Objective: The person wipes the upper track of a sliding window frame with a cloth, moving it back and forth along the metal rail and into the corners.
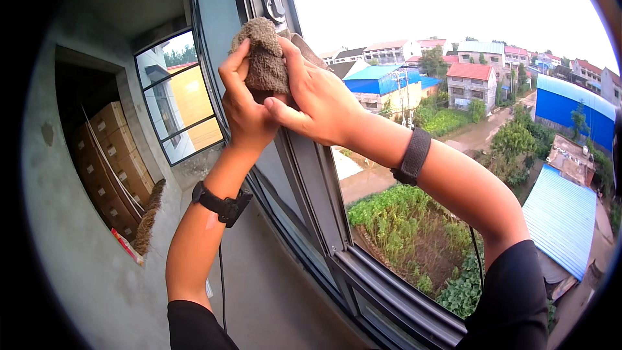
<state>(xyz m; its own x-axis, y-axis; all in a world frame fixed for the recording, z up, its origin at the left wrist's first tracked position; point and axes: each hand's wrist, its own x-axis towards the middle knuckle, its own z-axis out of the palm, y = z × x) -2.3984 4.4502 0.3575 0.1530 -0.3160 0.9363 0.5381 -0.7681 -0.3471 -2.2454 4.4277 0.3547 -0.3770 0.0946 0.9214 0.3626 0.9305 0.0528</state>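
Note:
A bunched grey-brown cloth (265,58) is gripped between my two hands, in front of the upright frame of a window. My left hand (245,97) holds its left and lower side, while my right hand (311,92) grips it from the right, thumb near the left hand. Part of the cloth spreads out behind the right fingers. Just above it, a dark window handle (273,2) is mounted on the grey metal window frame (316,180). Whether the cloth touches the frame cannot be told.
The sliding window's sill track (398,291) runs along the lower right, with an opening to the outdoors beyond. To the left are a concrete wall (97,272), stacked cardboard boxes (114,155) in a wall opening and another window (180,97). A black cable (222,282) hangs below my left arm.

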